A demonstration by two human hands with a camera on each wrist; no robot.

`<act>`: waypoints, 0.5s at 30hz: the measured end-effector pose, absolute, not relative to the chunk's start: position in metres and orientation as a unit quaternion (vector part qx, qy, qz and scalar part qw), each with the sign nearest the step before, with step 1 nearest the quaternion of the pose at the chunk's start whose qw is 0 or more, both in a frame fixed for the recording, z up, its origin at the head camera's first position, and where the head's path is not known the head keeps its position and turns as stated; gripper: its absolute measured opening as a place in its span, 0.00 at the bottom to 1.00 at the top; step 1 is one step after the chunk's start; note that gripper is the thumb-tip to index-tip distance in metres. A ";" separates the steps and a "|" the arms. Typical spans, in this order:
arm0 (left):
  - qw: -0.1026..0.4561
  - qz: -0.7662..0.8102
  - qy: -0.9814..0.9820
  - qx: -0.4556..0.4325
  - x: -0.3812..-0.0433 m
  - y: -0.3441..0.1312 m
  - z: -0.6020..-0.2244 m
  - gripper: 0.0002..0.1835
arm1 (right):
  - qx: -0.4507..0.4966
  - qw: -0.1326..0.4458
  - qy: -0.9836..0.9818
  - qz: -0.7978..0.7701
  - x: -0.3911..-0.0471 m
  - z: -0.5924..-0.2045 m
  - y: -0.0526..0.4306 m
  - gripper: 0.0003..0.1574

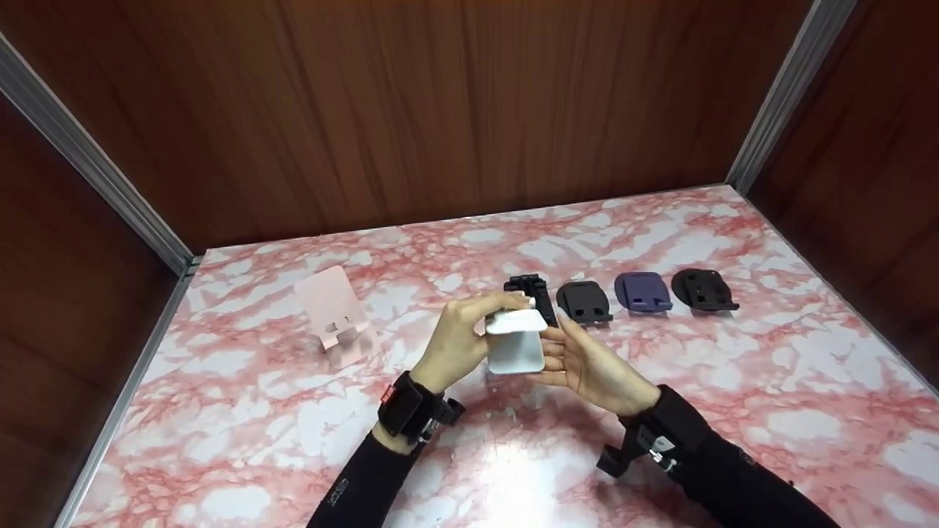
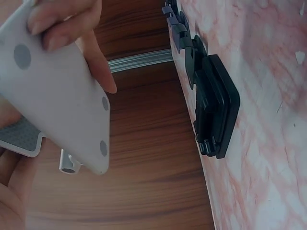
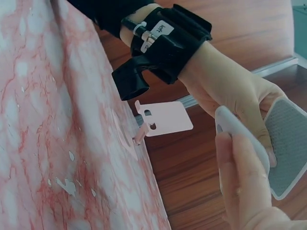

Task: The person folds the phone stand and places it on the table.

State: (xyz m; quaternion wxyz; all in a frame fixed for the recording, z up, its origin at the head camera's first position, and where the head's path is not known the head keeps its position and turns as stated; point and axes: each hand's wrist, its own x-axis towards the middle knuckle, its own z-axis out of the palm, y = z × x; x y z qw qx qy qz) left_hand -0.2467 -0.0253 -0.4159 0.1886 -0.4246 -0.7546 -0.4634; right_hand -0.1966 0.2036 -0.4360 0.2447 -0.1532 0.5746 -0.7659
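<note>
A white folding phone stand point(image 1: 516, 359) is held above the table between both hands, its two plates spread apart. My left hand point(image 1: 458, 337) grips it from the left, fingers over the upper plate and the thumb inside, against the textured grey pad point(image 3: 288, 139). From the right, my right hand point(image 1: 594, 367) holds the lower plate at its edge, with fingertips point(image 2: 45, 38) on the underside. Round grey feet dot that underside in the left wrist view. A small white cylinder end point(image 2: 68, 164) shows below the plate there.
An unfolded pink phone stand point(image 1: 334, 301) stands at the left. Behind the hands lies a folded black stand point(image 1: 539, 293), partly hidden. Right of it sit a dark grey stand point(image 1: 583, 301), a purple stand point(image 1: 642, 291) and a black stand point(image 1: 702, 288). Wooden panels point(image 1: 469, 110) enclose the marbled table point(image 1: 242, 411).
</note>
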 end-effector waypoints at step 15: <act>0.114 -0.452 -0.776 -0.425 -0.246 -0.024 -0.416 0.33 | -0.165 0.231 0.526 -0.801 -0.200 -0.438 0.212 0.20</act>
